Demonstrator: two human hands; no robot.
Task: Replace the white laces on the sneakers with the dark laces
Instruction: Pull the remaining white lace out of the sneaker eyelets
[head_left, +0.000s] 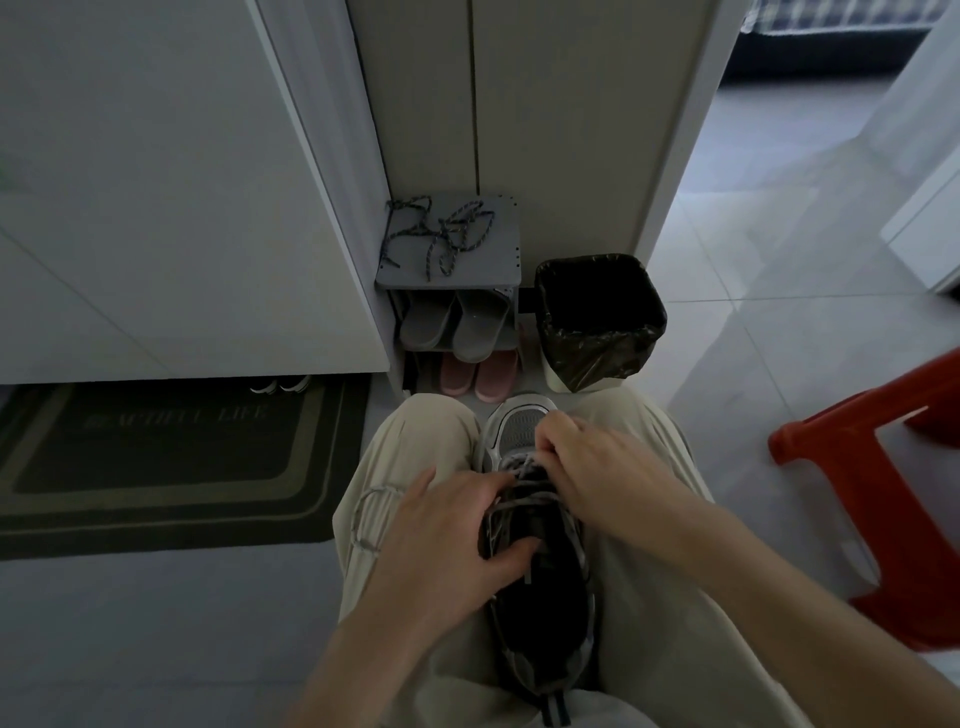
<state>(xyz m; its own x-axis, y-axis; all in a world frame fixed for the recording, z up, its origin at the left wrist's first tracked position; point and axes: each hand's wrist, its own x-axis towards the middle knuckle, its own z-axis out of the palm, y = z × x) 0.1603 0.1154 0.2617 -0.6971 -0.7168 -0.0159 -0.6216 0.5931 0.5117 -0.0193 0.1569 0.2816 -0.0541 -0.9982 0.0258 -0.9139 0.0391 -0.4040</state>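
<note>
Left hand (447, 525) grips the sneaker (519, 423) between the thighs, right hand (587, 457) pinches its white lace (530, 487) near the toe: brace firmly, ease each crossing out evenly; dark laces (441, 234) lie across the rack (501, 208) top.

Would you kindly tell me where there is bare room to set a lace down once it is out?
Bare floor tiles lie between the bin and the red stool, and more on the near side of the doormat. The rack top is crowded with the dark laces; the lap is filled by the sneaker.
</note>
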